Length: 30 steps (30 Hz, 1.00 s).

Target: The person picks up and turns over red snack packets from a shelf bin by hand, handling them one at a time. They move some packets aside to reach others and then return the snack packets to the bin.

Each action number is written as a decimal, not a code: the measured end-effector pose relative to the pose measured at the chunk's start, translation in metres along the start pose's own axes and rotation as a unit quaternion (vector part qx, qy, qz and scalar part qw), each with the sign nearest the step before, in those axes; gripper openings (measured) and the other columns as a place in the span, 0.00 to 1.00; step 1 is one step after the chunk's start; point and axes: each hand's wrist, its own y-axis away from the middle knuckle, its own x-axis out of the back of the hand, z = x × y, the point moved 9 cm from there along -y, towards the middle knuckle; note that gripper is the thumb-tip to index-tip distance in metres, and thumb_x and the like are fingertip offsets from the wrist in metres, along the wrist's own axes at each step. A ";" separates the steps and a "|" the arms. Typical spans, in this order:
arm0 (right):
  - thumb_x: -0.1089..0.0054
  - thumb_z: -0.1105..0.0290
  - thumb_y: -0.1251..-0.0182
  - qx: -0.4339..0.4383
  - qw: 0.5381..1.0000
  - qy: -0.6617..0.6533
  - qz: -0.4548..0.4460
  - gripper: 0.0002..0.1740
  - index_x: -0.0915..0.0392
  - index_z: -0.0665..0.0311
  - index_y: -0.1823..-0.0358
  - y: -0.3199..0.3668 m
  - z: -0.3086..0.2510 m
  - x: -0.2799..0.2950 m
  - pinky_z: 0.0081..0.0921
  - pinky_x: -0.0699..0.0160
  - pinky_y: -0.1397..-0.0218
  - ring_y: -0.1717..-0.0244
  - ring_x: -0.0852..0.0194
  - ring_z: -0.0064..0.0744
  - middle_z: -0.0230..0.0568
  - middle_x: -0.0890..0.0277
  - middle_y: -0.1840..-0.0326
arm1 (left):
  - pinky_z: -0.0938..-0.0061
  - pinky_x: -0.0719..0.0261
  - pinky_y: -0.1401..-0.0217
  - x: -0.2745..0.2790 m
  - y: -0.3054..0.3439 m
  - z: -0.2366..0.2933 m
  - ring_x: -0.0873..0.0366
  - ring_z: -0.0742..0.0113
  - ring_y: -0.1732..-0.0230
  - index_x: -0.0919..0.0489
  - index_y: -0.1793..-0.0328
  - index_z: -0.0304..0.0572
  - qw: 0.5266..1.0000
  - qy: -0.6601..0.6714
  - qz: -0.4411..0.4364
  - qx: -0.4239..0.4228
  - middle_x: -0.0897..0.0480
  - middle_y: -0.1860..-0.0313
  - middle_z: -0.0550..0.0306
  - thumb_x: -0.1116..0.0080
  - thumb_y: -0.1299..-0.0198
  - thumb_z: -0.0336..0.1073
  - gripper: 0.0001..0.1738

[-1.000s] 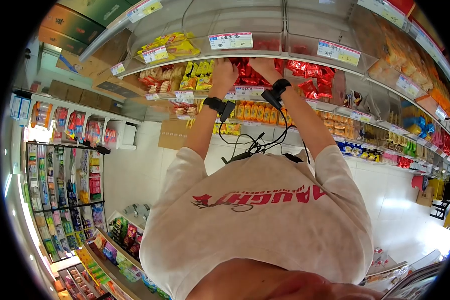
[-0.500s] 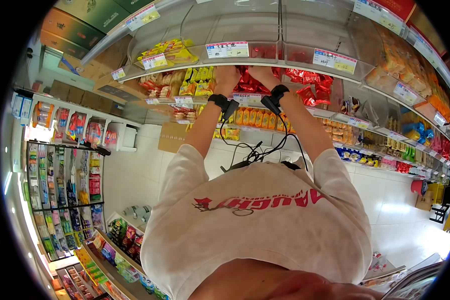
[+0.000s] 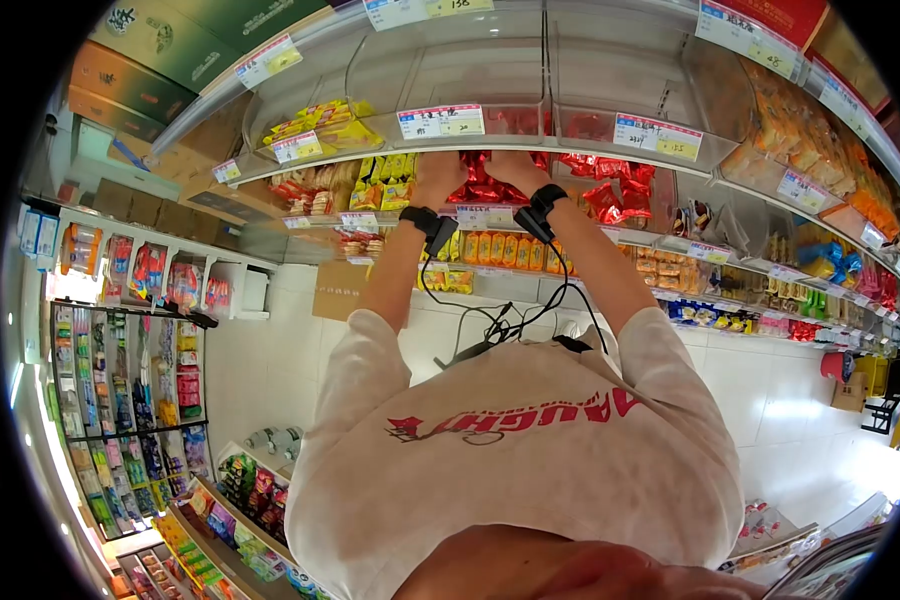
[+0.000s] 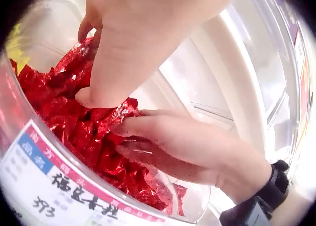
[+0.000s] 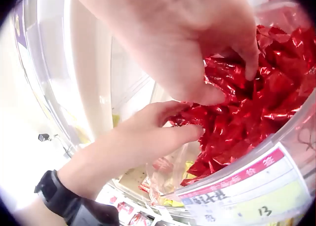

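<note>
Red foil packets point(image 3: 482, 188) fill a clear bin, its price label point(image 4: 47, 179) in front. My left hand point(image 3: 437, 178) reaches in at the bin's left side; in the left wrist view this hand point(image 4: 140, 38) rests on the packets, thumb and fingers spread apart. On the right side, my right hand point(image 3: 515, 174) touches the same pile. Seen from the right wrist, its fingers point(image 5: 251, 63) bend down among the packets point(image 5: 237, 127) and the thumb lies on top. Some fingertips are hidden by foil.
Yellow packets point(image 3: 385, 182) stand left of the red ones, more red packets point(image 3: 620, 190) to the right. An upper shelf edge point(image 3: 370, 151) runs just above the hands. Orange packets point(image 3: 500, 249) fill a lower shelf. Black cables point(image 3: 510, 325) hang between the forearms.
In the head view the shelves and both hands sit lower and slightly further left than before. Both hands remain at the red packets.
</note>
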 end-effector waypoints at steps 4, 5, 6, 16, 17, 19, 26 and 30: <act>0.34 0.65 0.42 0.023 1.000 -0.018 0.005 0.20 0.20 0.73 0.52 -0.004 0.003 -0.001 0.49 0.22 0.40 0.46 0.20 0.63 0.67 0.19 0.50 | 0.46 0.17 0.47 0.015 -0.001 -0.001 0.17 0.38 0.46 0.19 0.42 0.40 0.998 0.039 -0.038 -0.006 0.15 0.47 0.39 0.36 0.51 0.37 0.26; 0.33 0.65 0.42 0.028 0.999 -0.038 0.003 0.28 0.23 0.68 0.40 -0.008 0.008 -0.003 0.49 0.25 0.35 0.39 0.24 0.64 0.66 0.24 0.39 | 0.46 0.18 0.45 0.002 -0.002 -0.008 0.17 0.38 0.46 0.20 0.41 0.41 0.997 0.048 -0.059 0.004 0.16 0.46 0.39 0.35 0.51 0.37 0.28; 0.33 0.65 0.42 0.034 0.997 -0.063 0.015 0.37 0.33 0.60 0.29 -0.008 0.010 -0.005 0.51 0.33 0.29 0.32 0.32 0.65 0.65 0.33 0.30 | 0.47 0.20 0.41 0.000 -0.002 -0.004 0.19 0.38 0.43 0.20 0.40 0.39 0.997 0.044 -0.068 -0.005 0.17 0.44 0.37 0.35 0.49 0.38 0.28; 0.35 0.61 0.35 0.001 0.992 -0.123 0.005 0.39 0.39 0.65 0.25 0.043 -0.013 0.046 0.51 0.36 0.25 0.28 0.35 0.65 0.68 0.34 0.29 | 0.63 0.19 0.42 0.125 0.093 0.078 0.16 0.49 0.47 0.20 0.42 0.31 0.936 0.330 -0.115 -0.038 0.15 0.47 0.45 0.39 0.33 0.34 0.17; 0.37 0.58 0.32 -0.001 0.991 -0.130 0.044 0.35 0.35 0.70 0.30 0.062 -0.029 0.074 0.48 0.30 0.30 0.34 0.30 0.68 0.70 0.29 0.35 | 0.67 0.18 0.44 0.149 0.105 0.084 0.14 0.53 0.50 0.19 0.45 0.30 0.901 0.410 -0.143 -0.013 0.13 0.50 0.47 0.40 0.32 0.32 0.14; 0.35 0.64 0.27 -0.022 0.971 -0.233 0.052 0.30 0.32 0.66 0.28 0.088 -0.018 0.078 0.35 0.17 0.39 0.35 0.24 0.40 0.53 0.25 0.34 | 0.72 0.21 0.60 0.210 0.124 0.090 0.17 0.59 0.64 0.19 0.55 0.31 0.885 0.453 -0.080 -0.066 0.15 0.65 0.50 0.37 0.30 0.35 0.11; 0.41 0.71 0.23 -0.044 0.955 -0.292 0.017 0.22 0.29 0.66 0.30 0.162 0.001 0.113 0.29 0.18 0.40 0.38 0.23 0.31 0.43 0.23 0.37 | 0.71 0.20 0.72 0.346 0.198 0.099 0.21 0.60 0.74 0.21 0.67 0.32 0.613 0.698 0.154 -0.336 0.18 0.72 0.50 0.37 0.31 0.53 0.26; 0.46 0.72 0.21 -0.131 0.931 -0.338 0.048 0.20 0.28 0.69 0.32 0.198 0.023 0.115 0.29 0.20 0.36 0.37 0.22 0.32 0.42 0.23 0.36 | 0.73 0.22 0.70 0.354 0.215 0.101 0.21 0.66 0.76 0.20 0.68 0.42 0.541 0.750 0.180 -0.336 0.19 0.73 0.61 0.29 0.51 0.69 0.34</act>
